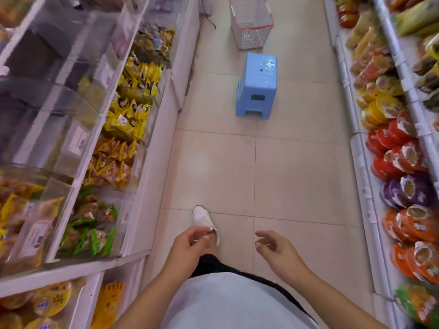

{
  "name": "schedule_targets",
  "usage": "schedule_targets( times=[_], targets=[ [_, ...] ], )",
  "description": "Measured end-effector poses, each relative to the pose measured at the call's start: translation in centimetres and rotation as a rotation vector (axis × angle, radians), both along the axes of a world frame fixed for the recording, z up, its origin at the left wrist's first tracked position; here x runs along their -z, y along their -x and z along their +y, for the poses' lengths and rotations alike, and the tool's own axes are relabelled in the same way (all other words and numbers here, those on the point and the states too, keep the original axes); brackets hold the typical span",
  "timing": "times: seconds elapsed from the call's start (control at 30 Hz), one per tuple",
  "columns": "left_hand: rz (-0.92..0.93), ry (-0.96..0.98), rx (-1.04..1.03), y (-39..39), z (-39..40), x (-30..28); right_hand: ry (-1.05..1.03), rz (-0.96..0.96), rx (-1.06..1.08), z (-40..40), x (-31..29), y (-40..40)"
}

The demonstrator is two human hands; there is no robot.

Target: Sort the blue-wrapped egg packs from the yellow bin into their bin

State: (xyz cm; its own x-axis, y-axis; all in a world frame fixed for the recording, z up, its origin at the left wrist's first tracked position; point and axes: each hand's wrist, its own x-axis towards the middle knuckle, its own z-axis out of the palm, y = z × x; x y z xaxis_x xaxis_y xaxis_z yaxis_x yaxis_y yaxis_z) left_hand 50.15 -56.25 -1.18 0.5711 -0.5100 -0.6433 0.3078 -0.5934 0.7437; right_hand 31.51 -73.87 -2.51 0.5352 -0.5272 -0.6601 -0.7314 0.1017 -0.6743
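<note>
My left hand hangs low over the aisle floor, fingers loosely curled, holding nothing. My right hand is beside it, fingers apart and empty. To the left runs a row of clear bins; one bin of yellow-wrapped packs lies well ahead of my hands. Another bin farther along holds mixed yellow and bluish packs, too blurred to identify. No blue-wrapped pack is in either hand.
A light blue plastic stool stands in the middle of the tiled aisle, with a wire basket behind it. Shelves of cup noodles line the right side. My white shoe is on the floor ahead.
</note>
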Motion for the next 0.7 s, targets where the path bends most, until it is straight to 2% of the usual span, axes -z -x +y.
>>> schedule_targets(
  times=[0.23,0.3,0.5,0.7],
  targets=[
    [0.012,0.050,0.075,-12.4,-9.8,0.0,0.023,-0.008,-0.014,-9.4,-1.0,-12.9],
    [0.008,0.014,0.082,-15.9,-12.1,-0.4,0.043,-0.022,-0.020,-12.2,-1.0,-15.9],
    [0.004,-0.011,0.034,-24.3,-20.0,-0.8,0.020,-0.025,0.024,-20.2,-0.6,-23.9],
    [0.003,-0.058,-0.094,-30.3,-30.3,-1.1,-0.027,-0.026,-0.061,-32.1,0.6,-31.6]
  ],
)
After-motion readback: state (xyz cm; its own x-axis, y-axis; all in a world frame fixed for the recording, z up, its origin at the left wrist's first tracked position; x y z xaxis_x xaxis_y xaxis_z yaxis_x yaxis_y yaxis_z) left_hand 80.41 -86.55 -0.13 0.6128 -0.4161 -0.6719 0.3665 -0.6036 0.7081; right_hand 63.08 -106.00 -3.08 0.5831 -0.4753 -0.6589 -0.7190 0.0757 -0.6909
